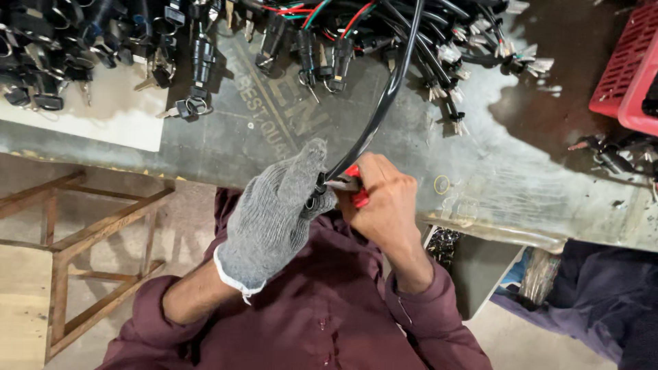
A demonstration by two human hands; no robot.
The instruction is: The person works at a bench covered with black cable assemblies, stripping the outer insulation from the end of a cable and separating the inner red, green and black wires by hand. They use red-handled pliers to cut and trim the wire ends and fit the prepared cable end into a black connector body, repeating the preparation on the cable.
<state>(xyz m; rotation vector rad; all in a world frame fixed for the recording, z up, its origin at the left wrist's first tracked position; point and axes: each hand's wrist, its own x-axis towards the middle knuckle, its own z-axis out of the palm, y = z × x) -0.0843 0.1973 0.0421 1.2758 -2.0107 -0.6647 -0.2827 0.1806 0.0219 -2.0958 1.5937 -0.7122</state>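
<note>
My left hand, in a grey knit glove, grips the near end of a black sleeved cable that runs up across the bench to a heap of wiring. My bare right hand is closed around a red-handled hand tool whose metal tip meets the cable end right beside the gloved fingers. Both hands hover at the bench's front edge, above my maroon shirt.
A pile of black key switches with keys and a heap of wire harnesses with white connectors line the worn bench. A red plastic crate sits far right. A wooden stool frame stands lower left.
</note>
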